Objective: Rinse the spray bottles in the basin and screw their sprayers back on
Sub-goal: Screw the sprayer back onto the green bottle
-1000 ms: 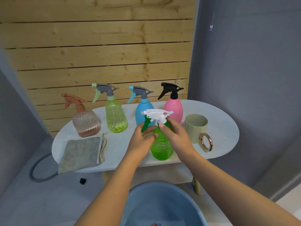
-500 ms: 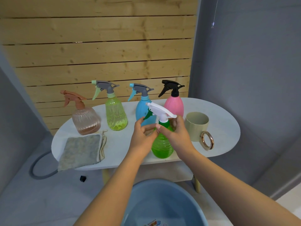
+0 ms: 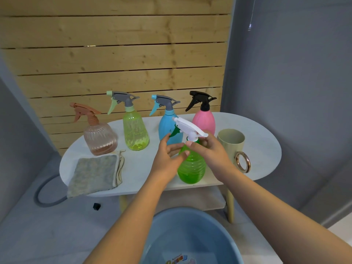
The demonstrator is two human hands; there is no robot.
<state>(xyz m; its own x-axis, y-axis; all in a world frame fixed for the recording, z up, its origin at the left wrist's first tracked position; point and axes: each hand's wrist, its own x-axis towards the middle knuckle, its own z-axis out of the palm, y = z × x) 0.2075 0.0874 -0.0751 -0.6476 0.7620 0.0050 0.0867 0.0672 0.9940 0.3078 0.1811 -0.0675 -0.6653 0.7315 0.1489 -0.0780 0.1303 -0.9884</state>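
Just now the white sprayer head [image 3: 188, 128] on the green spray bottle [image 3: 192, 164] has swung round: 1 second ago its nozzle lay roughly level across the bottle, half a second ago it was turning, and now it slants from upper left to lower right with the dark green trigger hanging on the left side. That reads as a twist at the collar, though whether it is being loosened for rinsing or tightened back on I cannot tell from the view, since the threads are hidden behind the fingers.

The bottle stands upright near the front edge of the white oval table [image 3: 262, 149], in front of the blue spray bottle [image 3: 167, 128] and the pink spray bottle [image 3: 204, 121]. The blue basin [image 3: 192, 233] sits on the floor below, directly towards the person.

The right hand [image 3: 211, 151] comes in from the lower right, wrist low, with thumb and fingers curled closely round the neck just under the sprayer; this is the hand doing the turning. The left hand [image 3: 167, 155] reaches from the lower left and its fingers lie loosely spread against the bottle's left shoulder, steadying more than clamping; the fingertips are somewhat blurred, so how firmly they press is uncertain.

All 5 bottles carry their sprayers, so by my reckoning this step is not yet settled.
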